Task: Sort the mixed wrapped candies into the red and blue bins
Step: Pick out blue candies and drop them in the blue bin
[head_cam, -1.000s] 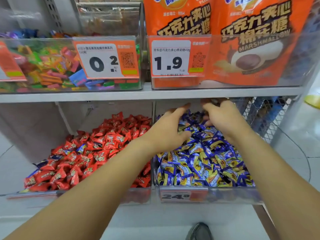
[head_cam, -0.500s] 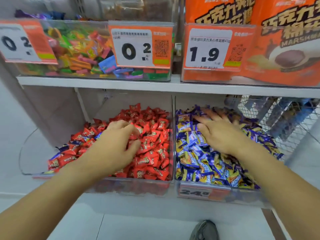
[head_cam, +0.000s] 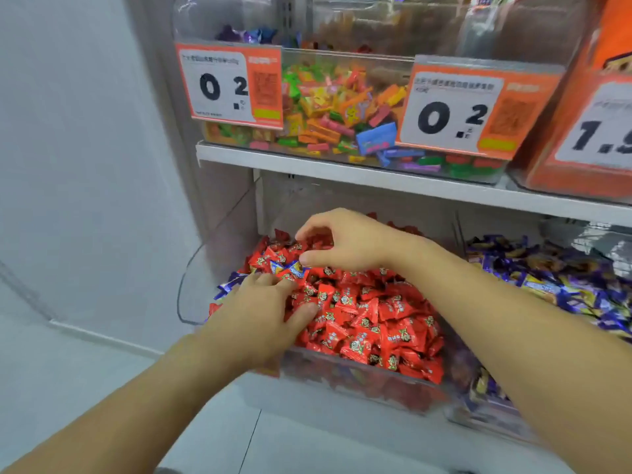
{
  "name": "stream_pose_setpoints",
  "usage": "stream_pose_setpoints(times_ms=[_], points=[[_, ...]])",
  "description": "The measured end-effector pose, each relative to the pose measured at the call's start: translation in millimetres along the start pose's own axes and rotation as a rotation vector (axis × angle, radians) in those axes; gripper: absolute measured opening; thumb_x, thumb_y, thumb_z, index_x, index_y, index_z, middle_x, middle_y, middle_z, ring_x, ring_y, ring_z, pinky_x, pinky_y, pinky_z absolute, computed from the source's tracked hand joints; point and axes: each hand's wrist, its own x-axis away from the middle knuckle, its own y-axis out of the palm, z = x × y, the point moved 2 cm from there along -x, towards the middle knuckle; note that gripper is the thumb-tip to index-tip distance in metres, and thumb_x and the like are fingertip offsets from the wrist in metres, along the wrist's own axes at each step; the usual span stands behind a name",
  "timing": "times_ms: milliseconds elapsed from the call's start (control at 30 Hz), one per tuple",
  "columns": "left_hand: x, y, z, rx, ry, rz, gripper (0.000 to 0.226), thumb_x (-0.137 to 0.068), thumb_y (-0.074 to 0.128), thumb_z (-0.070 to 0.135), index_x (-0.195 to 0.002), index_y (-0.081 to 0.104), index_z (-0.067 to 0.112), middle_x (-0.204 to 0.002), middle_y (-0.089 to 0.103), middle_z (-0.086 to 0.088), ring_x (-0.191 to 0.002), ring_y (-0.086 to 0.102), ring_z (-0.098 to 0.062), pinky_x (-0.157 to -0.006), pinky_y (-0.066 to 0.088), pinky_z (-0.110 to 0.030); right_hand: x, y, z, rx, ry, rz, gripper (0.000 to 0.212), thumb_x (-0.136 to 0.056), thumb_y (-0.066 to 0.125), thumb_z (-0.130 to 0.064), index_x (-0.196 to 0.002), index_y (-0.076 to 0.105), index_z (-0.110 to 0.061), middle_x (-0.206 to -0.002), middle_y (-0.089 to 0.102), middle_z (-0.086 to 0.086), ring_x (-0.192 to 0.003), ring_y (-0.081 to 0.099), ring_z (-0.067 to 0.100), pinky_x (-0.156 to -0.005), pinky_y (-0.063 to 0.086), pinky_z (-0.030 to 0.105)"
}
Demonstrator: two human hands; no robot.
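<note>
The clear bin of red wrapped candies (head_cam: 362, 316) fills the lower shelf's middle, its front wall (head_cam: 359, 381) facing me. A few blue wrapped candies (head_cam: 295, 268) lie among the red ones near the back left, and more blue wrappers (head_cam: 228, 282) show at the left edge. My left hand (head_cam: 260, 316) rests flat on the red pile, fingers spread. My right hand (head_cam: 342, 242) hovers over the back of the same bin with fingers arched and the thumb just above a blue candy, thumb and forefinger apart. The bin of blue candies (head_cam: 547, 285) stands to the right.
A white shelf board (head_cam: 342, 172) runs close above the bins. On it stand clear boxes of mixed colourful candies (head_cam: 335, 111) with orange price tags (head_cam: 232, 87). A white wall (head_cam: 85, 165) closes off the left; pale floor (head_cam: 290, 439) lies below.
My right hand has left the blue bin and crossed to the back of the red bin. My left hand has shifted toward the red bin's left side. The view has swung left.
</note>
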Motion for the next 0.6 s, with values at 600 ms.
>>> stream_pose_setpoints(times_ms=[600], points=[[-8,-6,-36,0.035,-0.2,-0.293,0.07,-0.092,0.041,0.068,-0.136,0.043,0.013,-0.129,0.05,-0.01,-0.115,0.051,-0.024,-0.083,0.034,-0.027,-98,63,-24,0.213,-0.27,-0.593,0.065,-0.065,0.088,-0.024,-0.125,0.063,-0.024,-0.112,0.061,0.001,-0.103,0.061,0.022,-0.093,0.051,0.04]])
